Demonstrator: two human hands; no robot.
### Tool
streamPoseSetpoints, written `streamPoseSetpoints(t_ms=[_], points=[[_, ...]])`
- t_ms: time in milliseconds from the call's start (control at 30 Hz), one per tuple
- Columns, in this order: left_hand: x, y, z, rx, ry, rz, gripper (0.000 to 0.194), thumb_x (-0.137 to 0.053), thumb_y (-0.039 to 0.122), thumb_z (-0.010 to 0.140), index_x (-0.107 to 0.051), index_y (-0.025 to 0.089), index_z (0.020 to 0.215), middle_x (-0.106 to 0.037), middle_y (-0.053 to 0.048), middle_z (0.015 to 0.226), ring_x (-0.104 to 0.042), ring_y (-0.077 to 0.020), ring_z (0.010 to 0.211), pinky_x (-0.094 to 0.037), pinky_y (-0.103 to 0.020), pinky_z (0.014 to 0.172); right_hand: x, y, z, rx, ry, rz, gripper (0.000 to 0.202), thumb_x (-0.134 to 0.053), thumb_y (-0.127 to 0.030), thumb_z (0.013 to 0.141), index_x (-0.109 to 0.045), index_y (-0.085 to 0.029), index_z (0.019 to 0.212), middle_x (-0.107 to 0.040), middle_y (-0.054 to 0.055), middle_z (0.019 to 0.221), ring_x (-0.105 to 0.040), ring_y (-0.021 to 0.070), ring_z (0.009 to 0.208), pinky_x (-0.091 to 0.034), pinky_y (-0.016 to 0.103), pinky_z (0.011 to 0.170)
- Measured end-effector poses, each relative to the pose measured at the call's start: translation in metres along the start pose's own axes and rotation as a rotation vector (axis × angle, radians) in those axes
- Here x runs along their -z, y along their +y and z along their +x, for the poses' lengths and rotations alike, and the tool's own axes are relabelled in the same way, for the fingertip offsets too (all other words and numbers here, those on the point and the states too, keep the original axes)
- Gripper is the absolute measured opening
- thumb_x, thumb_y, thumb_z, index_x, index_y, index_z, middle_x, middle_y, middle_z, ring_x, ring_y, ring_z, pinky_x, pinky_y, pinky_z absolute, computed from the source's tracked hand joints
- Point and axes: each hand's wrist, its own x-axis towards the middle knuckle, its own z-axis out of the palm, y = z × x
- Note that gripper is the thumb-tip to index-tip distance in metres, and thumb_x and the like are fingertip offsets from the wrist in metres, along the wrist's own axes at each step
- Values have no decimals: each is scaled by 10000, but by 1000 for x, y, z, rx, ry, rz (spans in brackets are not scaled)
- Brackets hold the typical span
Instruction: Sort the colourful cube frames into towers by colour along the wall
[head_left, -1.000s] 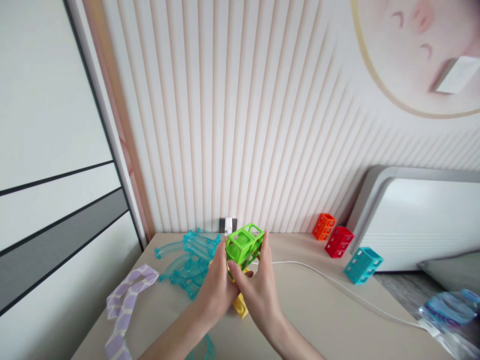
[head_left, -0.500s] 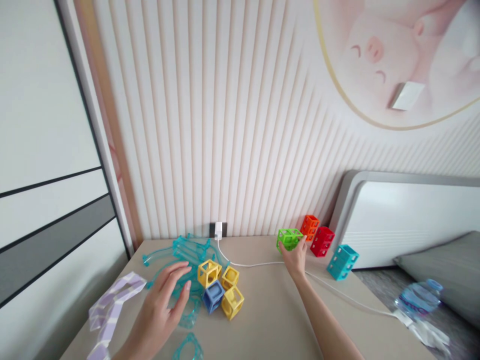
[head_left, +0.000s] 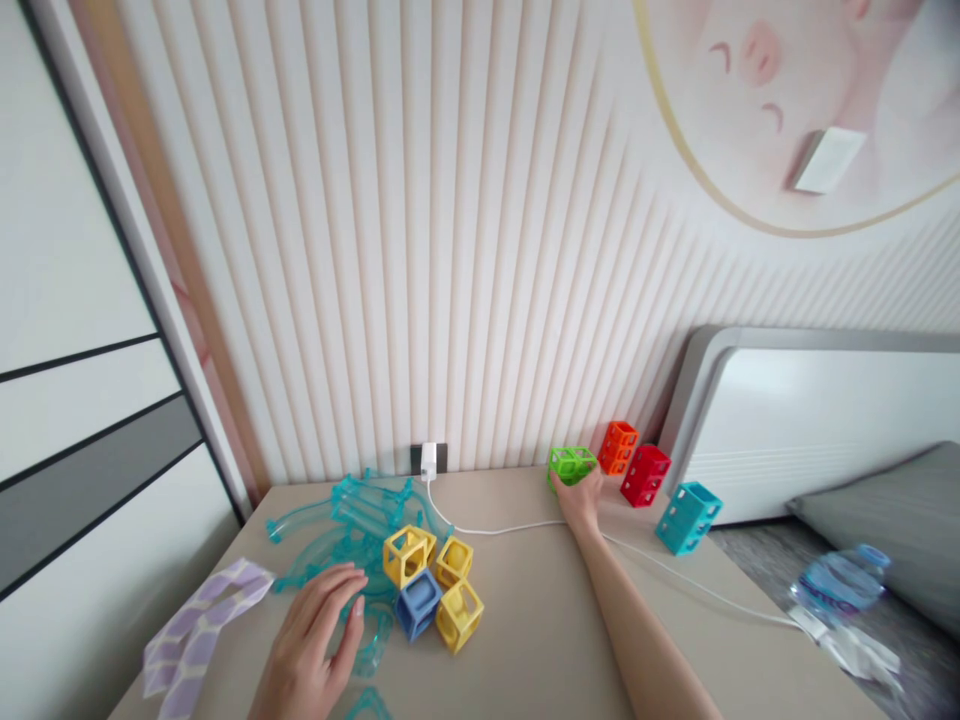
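While L (head_left: 311,635) hovers — R (head_left: 582,498) holds grn blks (head_left: 573,463).

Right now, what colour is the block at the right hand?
The block is bright green, seen in the head view.

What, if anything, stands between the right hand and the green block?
Nothing visible: the right hand is touching the green block. The white cable runs behind the wrist in this view, not between them.

Light is bright and diffuse, shadows faint; the bottle (head_left: 844,580) right of the right hand (head_left: 582,496) appears soft; edges stretch.
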Motion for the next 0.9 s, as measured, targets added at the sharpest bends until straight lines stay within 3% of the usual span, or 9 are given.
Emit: streamPoseSetpoints(t_ms=[167, 300, 367, 533, 900], points=[[2, 3, 1, 33, 8, -20, 185, -565, 156, 968, -658, 206, 1120, -698, -88, 1085, -683, -198, 1051, -550, -299, 946, -6, 9, 5, 13, -3, -28, 836, -856, -553, 654, -506, -141, 1291, -606, 177, 1269, -556, 367, 1190, -475, 542, 1025], [1, 8, 3, 4, 0, -36, 209, -556, 129, 964, -653, 199, 1136, -706, -84, 1067, -678, -187, 1055, -542, -281, 960, -13, 13, 9, 5, -10, -61, 506, -734, -426, 908, -569, -174, 1314, -609, 114, 1320, -613, 291, 1170, -520, 514, 989], [1, 10, 3, -3, -7, -37, 217, -559, 122, 963, -654, 198, 1142, -712, -83, 1060, -676, -185, 1060, -542, -276, 961, -16, 13, 12, -10, -10, -77, 419, -680, -382, 966, -587, -187, 1326, -594, 105, 1365, -610, 286, 1197, -519, 517, 999], [2, 11, 0, 6, -15, -30, 222, -547, 121, 969, -655, 200, 1146, -719, -83, 1044, -678, -188, 1062, -551, -280, 953, -21, 13, 21, -82, -15, -117, 546, -745, -364, 913, -541, -183, 1385, -561, 130, 1411, -572, 325, 1260, -488, 552, 1041], [1, 12, 1, -9, -19, -28, 203, -563, 137, 961, -665, 214, 1119, -740, -63, 999, -706, -193, 1024, -569, -277, 925, -19, 9, 35, -145, -60, -187, 388, -653, -360, 996, -591, -195, 1342, -603, 99, 1373, -642, 267, 1161, -552, 498, 970]])
